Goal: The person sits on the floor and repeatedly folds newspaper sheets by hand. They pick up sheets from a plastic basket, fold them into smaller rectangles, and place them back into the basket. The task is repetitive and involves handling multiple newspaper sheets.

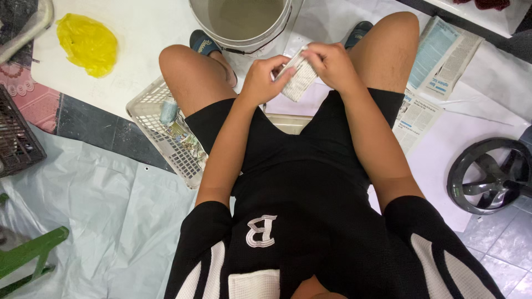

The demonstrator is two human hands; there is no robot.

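I sit with my knees apart and look down at both hands held between them. My left hand [261, 79] and my right hand [331, 63] together grip a folded piece of newspaper [301, 79], one hand at each end. The paper is a small, thick, grey-printed strip that tilts down toward the right. It hangs just in front of a white bucket [244, 34] that holds murky grey liquid.
A white plastic basket [160, 124] with small items lies under my left thigh. Loose newspaper sheets [438, 66] lie to the right, near a black round fan part [490, 174]. A yellow plastic bag [87, 43], a dark crate [16, 138] and a green stool [30, 254] are on the left.
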